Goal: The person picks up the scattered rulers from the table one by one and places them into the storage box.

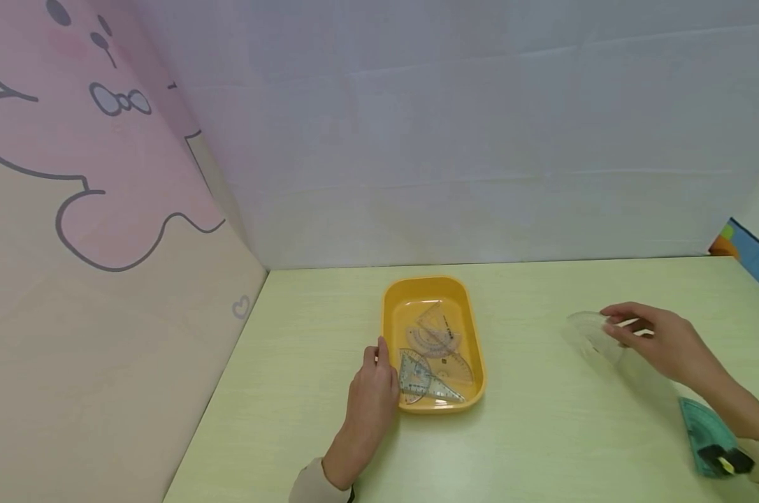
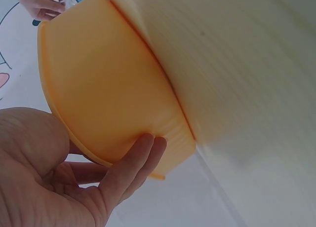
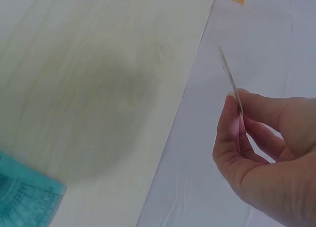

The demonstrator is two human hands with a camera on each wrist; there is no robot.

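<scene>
Right hand point(image 1: 662, 342): thumb and fingers pinching 1 clear, curved plastic protractor point(image 1: 590, 325), raised above the pale yellow-green table point(image 1: 530, 433).
Left hand point(image 1: 373, 391): fingers gripping the left side of 1 yellow-orange, rounded-rectangular plastic tray point(image 1: 425, 289).
Tray contents: clear plastic set squares point(image 1: 444, 391) and protractors point(image 1: 422, 347), overlapping, count uncertain.
Near right wrist: 1 teal, translucent plastic measuring piece point(image 1: 702, 425), on the table, partly hidden.
Behind: white cloth backdrop point(image 1: 449, 154).
</scene>
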